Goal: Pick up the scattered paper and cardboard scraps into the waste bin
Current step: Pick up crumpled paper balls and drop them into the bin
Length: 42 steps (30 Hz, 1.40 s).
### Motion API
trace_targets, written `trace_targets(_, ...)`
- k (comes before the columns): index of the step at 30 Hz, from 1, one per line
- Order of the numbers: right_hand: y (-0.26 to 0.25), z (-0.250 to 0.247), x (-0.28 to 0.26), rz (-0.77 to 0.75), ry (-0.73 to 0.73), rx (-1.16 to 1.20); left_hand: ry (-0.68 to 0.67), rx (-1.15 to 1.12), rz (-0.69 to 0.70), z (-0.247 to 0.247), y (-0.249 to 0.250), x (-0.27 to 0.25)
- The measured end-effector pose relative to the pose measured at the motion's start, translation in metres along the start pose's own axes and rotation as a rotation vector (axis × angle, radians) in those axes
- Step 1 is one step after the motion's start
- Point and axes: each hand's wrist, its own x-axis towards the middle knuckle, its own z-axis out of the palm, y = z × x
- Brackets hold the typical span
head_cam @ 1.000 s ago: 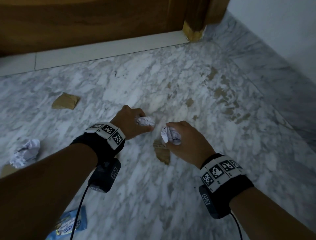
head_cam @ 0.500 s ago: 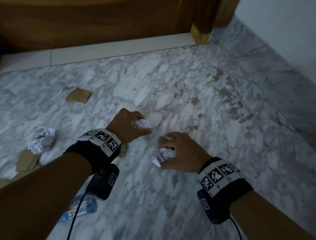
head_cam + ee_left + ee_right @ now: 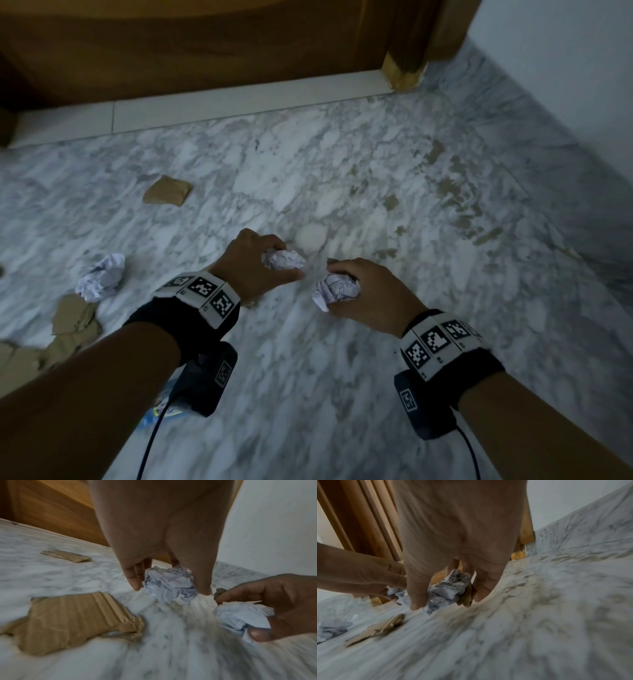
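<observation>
My left hand (image 3: 279,265) grips a crumpled white paper ball (image 3: 284,260), low over the marble floor; in the left wrist view its fingers (image 3: 135,582) and thumb close round that ball (image 3: 169,586). My right hand (image 3: 340,291), just to the right, holds a second printed paper ball (image 3: 337,291). In the right wrist view a small brown cardboard scrap (image 3: 465,597) is pinched against this ball (image 3: 448,591). No waste bin is in view.
On the floor lie a cardboard scrap (image 3: 168,194), a loose paper ball (image 3: 101,282), torn cardboard pieces (image 3: 73,318) and a blue wrapper (image 3: 164,407). A larger cardboard piece (image 3: 77,618) lies under my left wrist. A wooden door (image 3: 205,44) and a white wall (image 3: 565,51) bound the corner.
My right hand dropped onto the cardboard scrap that lay on the floor between the hands and now pinches it against its paper ball. The left hand kept its ball; the view shifted left.
</observation>
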Motion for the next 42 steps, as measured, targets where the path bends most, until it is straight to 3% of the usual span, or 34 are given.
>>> trace_targets(5,-0.028,-0.031,-0.021,0.016,0.119,0.099,0.007,-0.027,0.021,-0.029,0.030,-0.037)
trace_targets(12,-0.095,-0.096,-0.083,-0.064,0.268,0.061,0.030,0.008,0.192,-0.082,0.093,-0.110)
trace_targets(23,-0.198,-0.189,-0.297,-0.083,0.623,-0.094,0.074,-0.035,0.532,-0.142,0.228,-0.281)
trace_targets(28,-0.203,-0.210,-0.415,0.007,0.752,-0.168,0.000,-0.082,0.691,-0.128,0.288,-0.353)
trace_targets(34,-0.177,-0.216,-0.539,0.150,0.939,-0.154,-0.135,-0.088,0.813,-0.077,0.352,-0.417)
trace_targets(42,-0.108,-0.203,-0.645,0.373,1.062,-0.101,-0.362,0.057,0.908,0.029,0.420,-0.436)
